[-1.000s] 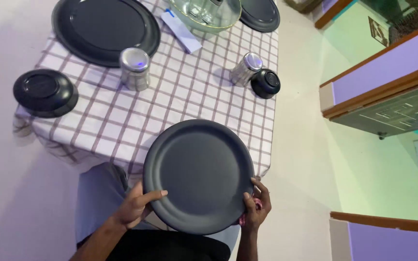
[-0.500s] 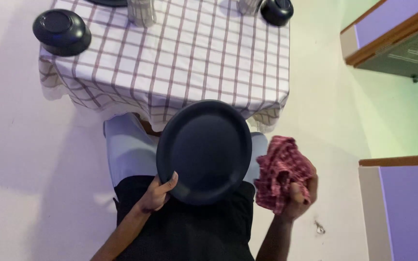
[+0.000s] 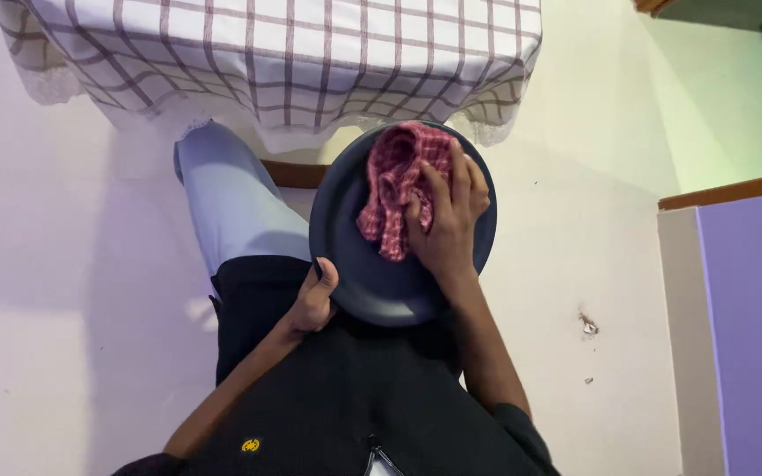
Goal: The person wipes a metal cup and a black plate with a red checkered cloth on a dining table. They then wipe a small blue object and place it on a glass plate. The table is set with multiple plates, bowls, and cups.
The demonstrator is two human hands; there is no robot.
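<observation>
I hold a dark grey round plate (image 3: 350,238) over my lap, below the near edge of the table. My left hand (image 3: 314,300) grips the plate's lower left rim, thumb on top. My right hand (image 3: 445,216) presses a red checked cloth (image 3: 394,181) flat against the plate's upper face, fingers spread over the cloth. The cloth is bunched and covers the plate's upper middle part.
A table with a white and maroon checked tablecloth (image 3: 266,53) fills the top of the view, its lace hem hanging down. My pale blue trouser leg (image 3: 231,211) stretches under it. A purple panel with wooden trim (image 3: 751,308) stands at the right on a pale floor.
My right hand has brought the red cloth from beside the plate onto its face. The view has tilted further down, so the bowls and cups on the table have left the picture.
</observation>
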